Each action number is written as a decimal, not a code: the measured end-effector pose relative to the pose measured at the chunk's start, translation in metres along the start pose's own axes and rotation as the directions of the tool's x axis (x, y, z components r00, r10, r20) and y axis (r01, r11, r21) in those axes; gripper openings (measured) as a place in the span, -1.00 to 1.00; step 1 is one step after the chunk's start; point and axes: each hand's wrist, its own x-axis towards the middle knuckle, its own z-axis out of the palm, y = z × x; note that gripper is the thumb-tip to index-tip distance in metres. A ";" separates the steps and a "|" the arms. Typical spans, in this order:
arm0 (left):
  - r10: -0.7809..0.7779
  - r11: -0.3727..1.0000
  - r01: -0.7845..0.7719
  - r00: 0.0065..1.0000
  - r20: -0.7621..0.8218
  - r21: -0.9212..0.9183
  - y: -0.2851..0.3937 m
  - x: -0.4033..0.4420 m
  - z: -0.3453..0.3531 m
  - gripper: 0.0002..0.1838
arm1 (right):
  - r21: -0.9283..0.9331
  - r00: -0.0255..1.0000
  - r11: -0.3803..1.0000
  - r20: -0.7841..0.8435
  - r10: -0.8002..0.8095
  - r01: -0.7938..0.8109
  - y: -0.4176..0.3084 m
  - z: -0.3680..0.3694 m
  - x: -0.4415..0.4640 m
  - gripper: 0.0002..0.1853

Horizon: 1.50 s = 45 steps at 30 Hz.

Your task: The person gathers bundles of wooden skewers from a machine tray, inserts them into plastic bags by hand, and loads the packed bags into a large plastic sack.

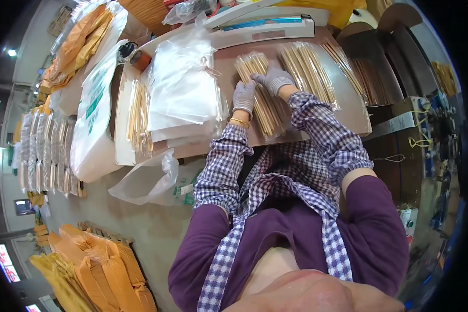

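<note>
A clear bag of thin wooden sticks (265, 112) lies lengthwise on the table before me. My left hand (244, 98), in a pale grey glove, holds the bag's left edge with its fingers pointing away from me. From the right, my right hand (276, 79), gloved alike, grips the upper part, its thumb laid across the sticks. Both hands' fingertips are partly hidden against the plastic. Just right of them lie more bagged sticks (309, 73). A stack of clear plastic bags (182, 88), tied with a cord near its right edge, lies on my left.
A white box (125, 125) with sticks stands at the table's left end. Behind the bags is a long white box with a blue strip (265, 28). An open dark carton (400, 57) sits at the right. Orange sacks (104, 265) stand on the floor at lower left.
</note>
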 end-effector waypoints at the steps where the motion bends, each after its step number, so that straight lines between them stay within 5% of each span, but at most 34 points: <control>1: -0.020 1.000 0.020 0.999 0.029 -0.010 -0.004 0.007 0.003 -0.38 | 0.106 0.998 0.994 -0.060 0.035 -0.028 -0.001 0.002 -0.002 -0.18; 2: -0.014 1.000 0.015 0.999 0.028 -0.017 0.005 0.002 0.003 -0.38 | 0.099 0.997 0.995 -0.066 0.033 -0.026 0.007 0.012 0.002 -0.18; 4: -0.119 0.903 0.143 0.989 0.083 -0.404 0.022 -0.009 0.000 -0.36 | 0.588 0.979 0.786 -0.167 -0.117 0.194 0.024 0.031 0.014 -0.18; 5: -0.096 0.782 0.156 0.987 0.131 -0.603 0.013 -0.006 0.002 -0.32 | 0.584 0.975 0.784 -0.180 -0.127 0.210 0.024 0.026 0.017 -0.18; 8: -0.190 0.761 0.271 0.962 0.197 -0.589 0.008 -0.003 -0.003 -0.29 | 0.702 0.947 0.678 0.320 -0.023 -0.221 0.028 0.017 0.011 -0.28; 9: -0.121 0.688 0.262 0.961 0.248 -0.676 0.014 -0.008 -0.005 -0.30 | 0.707 0.951 0.674 0.307 -0.024 -0.212 0.026 0.013 0.009 -0.28; 11: -0.038 0.617 0.238 0.961 0.274 -0.750 0.030 -0.016 -0.010 -0.30 | 0.897 0.909 0.292 0.387 -0.155 -0.333 0.012 -0.002 -0.010 -0.23; 12: 0.039 0.536 0.220 0.958 0.284 -0.815 0.037 -0.019 -0.012 -0.31 | 0.897 0.909 0.288 0.388 -0.152 -0.335 0.005 -0.008 -0.018 -0.23; 13: 0.231 0.474 0.140 0.933 0.277 -0.869 0.049 -0.022 -0.013 -0.33 | 0.956 0.955 0.276 0.166 -0.246 -0.095 -0.004 -0.016 -0.025 -0.17; 14: 0.227 0.474 0.143 0.933 0.278 -0.869 0.074 -0.034 -0.019 -0.33 | 0.958 0.940 0.244 -0.060 -0.335 0.148 -0.012 -0.025 -0.034 -0.11; 15: 0.382 0.446 -0.029 0.910 0.161 -0.895 0.105 -0.053 -0.029 -0.31 | 0.959 0.942 0.247 -0.050 -0.332 0.138 -0.021 -0.041 -0.050 -0.11; 16: 0.523 0.392 -0.196 0.851 0.043 -0.899 0.124 -0.069 -0.037 -0.28 | 0.927 0.891 0.218 -0.195 -0.410 0.304 -0.030 -0.062 -0.069 -0.05; 17: 0.513 0.396 -0.189 0.857 0.046 -0.899 0.130 -0.079 -0.042 -0.28 | 0.871 0.812 0.175 -0.333 -0.480 0.460 -0.035 -0.074 -0.084 0.01; 18: 0.562 0.414 -0.278 0.827 0.003 -0.867 0.135 -0.086 -0.047 -0.21 | 0.873 0.815 0.176 -0.328 -0.478 0.455 -0.034 -0.079 -0.090 0.01; 20: 0.611 0.423 -0.373 0.790 -0.043 -0.826 0.130 -0.089 -0.058 -0.13 | 0.756 0.630 0.064 -0.492 -0.601 0.652 -0.030 -0.087 -0.099 0.13; 24: 0.565 0.722 -0.236 0.744 0.358 -0.650 0.080 -0.076 -0.054 0.03 | 0.685 0.568 0.149 -0.440 -0.695 0.713 -0.014 -0.073 -0.101 0.20; 25: 0.559 0.719 -0.227 0.750 0.352 -0.657 0.081 -0.086 -0.049 0.03 | 0.689 0.719 0.404 -0.248 -0.649 0.602 -0.012 -0.067 -0.107 0.16; 28: 0.496 0.752 -0.180 0.788 0.365 -0.634 0.097 -0.112 -0.051 -0.02 | 0.724 0.736 0.325 -0.360 -0.573 0.608 -0.012 -0.049 -0.119 0.10; 29: 0.418 0.790 -0.106 0.814 0.403 -0.604 0.095 -0.125 -0.052 -0.05 | 0.842 0.764 0.186 -0.339 -0.549 0.507 -0.014 -0.052 -0.128 0.05; 30: 0.399 0.793 -0.100 0.830 0.389 -0.601 0.089 -0.135 -0.049 -0.05 | 0.854 0.764 0.181 -0.318 -0.561 0.488 -0.018 -0.059 -0.132 0.05; 32: 0.384 0.617 0.174 0.785 0.487 -0.768 0.077 -0.149 -0.038 -0.15 | 0.922 0.774 0.093 -0.257 -0.578 0.376 -0.023 -0.074 -0.135 0.04; 34: 0.292 0.480 0.401 0.765 0.573 -0.780 0.062 -0.163 -0.025 -0.21 | 0.945 0.801 0.162 -0.142 -0.582 0.286 -0.010 -0.069 -0.119 -0.14; 36: 0.224 0.572 0.416 0.750 0.622 -0.707 0.039 -0.166 -0.022 -0.20 | 0.901 0.596 0.413 0.261 -0.760 0.132 0.004 -0.053 -0.099 -0.41; 37: 0.193 0.641 0.404 0.738 0.646 -0.653 0.034 -0.166 -0.025 -0.18 | 0.905 0.622 0.422 0.301 -0.723 0.053 0.000 -0.051 -0.106 -0.65; 38: 0.157 0.703 0.394 0.726 0.670 -0.592 0.030 -0.166 -0.028 -0.17 | 0.907 0.613 0.418 0.304 -0.730 0.048 0.001 -0.042 -0.103 -0.65; 39: 0.197 0.876 0.100 0.818 0.540 -0.472 0.025 -0.161 -0.038 -0.29 | 0.896 0.604 0.443 0.338 -0.722 0.027 0.005 -0.031 -0.096 -0.68; 40: -0.089 0.983 -0.032 0.774 0.627 0.179 0.019 -0.138 -0.064 -0.42 | 0.885 0.594 0.466 0.371 -0.714 0.008 0.006 -0.024 -0.092 -0.70; 41: 0.359 0.898 -0.419 0.873 0.330 0.132 -0.018 -0.114 -0.063 -0.54 | 0.890 0.587 0.456 0.364 -0.723 0.011 0.003 -0.022 -0.092 -0.70; 42: 0.482 0.871 -0.483 0.875 0.029 0.088 0.007 -0.108 -0.099 -0.65 | 0.890 0.604 0.455 0.369 -0.706 -0.011 0.000 -0.022 -0.095 -0.72; 43: 0.609 0.706 -0.483 0.787 -0.096 0.518 0.013 -0.099 -0.130 -0.64 | 0.889 0.620 0.456 0.377 -0.689 -0.034 -0.003 -0.021 -0.096 -0.74; 45: 0.740 0.518 -0.324 0.633 -0.226 0.791 0.021 -0.071 -0.175 -0.59 | 0.895 0.613 0.443 0.376 -0.694 -0.048 -0.007 -0.014 -0.095 -0.75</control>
